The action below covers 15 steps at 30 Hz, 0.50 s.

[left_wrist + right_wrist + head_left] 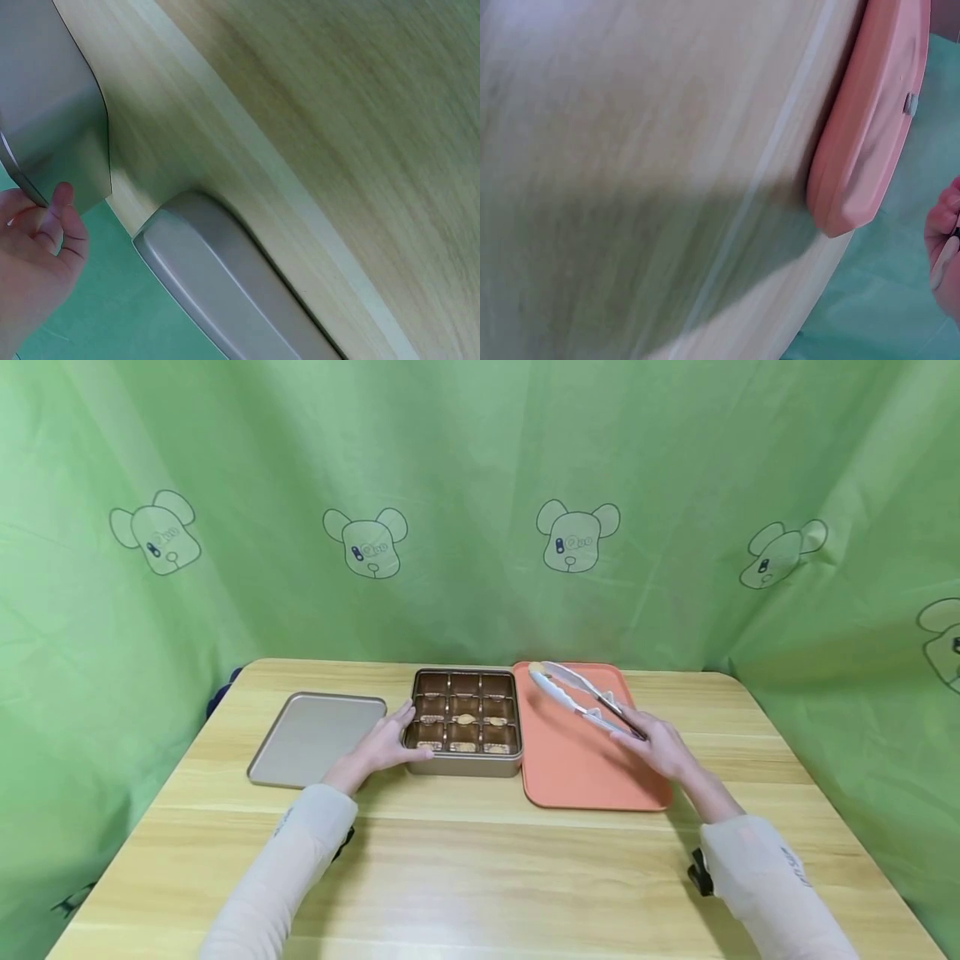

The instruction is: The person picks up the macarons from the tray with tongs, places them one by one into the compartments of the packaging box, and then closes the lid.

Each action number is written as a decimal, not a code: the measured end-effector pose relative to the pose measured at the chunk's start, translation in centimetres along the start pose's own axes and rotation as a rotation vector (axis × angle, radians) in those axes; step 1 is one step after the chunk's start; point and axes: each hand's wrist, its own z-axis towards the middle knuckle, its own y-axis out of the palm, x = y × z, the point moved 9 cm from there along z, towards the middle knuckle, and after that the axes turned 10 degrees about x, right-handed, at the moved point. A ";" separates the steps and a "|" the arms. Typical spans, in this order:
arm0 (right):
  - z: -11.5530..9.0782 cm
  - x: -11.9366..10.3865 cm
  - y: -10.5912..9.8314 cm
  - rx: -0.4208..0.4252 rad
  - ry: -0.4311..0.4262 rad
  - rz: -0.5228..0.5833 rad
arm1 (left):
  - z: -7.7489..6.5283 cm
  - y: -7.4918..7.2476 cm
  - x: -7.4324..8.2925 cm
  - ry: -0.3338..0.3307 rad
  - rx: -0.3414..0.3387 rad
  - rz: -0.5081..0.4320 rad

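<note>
A bronze divided baking pan (465, 766) stands mid-table. Two small tan pieces, one of them (465, 719), show in its middle compartments; other pale patches inside are too small to tell. My left hand (386, 742) grips the pan's near-left corner, thumb along the front rim, fingers on the left side. My right hand (656, 743) holds metal tongs (592, 697) by the handles, above a coral tray (592, 777). At the tongs' tips is a small tan piece (536, 668). The right wrist view catches only part of the hand (946, 247), at its edge.
Left of the pan lies a flat bronze lid (318, 739), partly behind the left hand. The tray sits against the pan's right side. All rest on a wooden table (480, 868), with a green curtain (480, 610) hanging behind and at both sides.
</note>
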 end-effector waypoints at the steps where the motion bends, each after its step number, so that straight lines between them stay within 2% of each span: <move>1: 0.0 -0.3 0.1 0.000 -0.014 0.016 | 0.0 0.0 0.0 0.002 0.000 0.001; 5: 0.1 -1.3 0.4 -0.012 -0.050 0.058 | 0.1 -0.1 0.0 0.001 0.002 0.012; 15: 0.0 -2.8 1.5 -0.067 -0.065 0.088 | 0.0 0.0 0.0 0.006 -0.005 0.027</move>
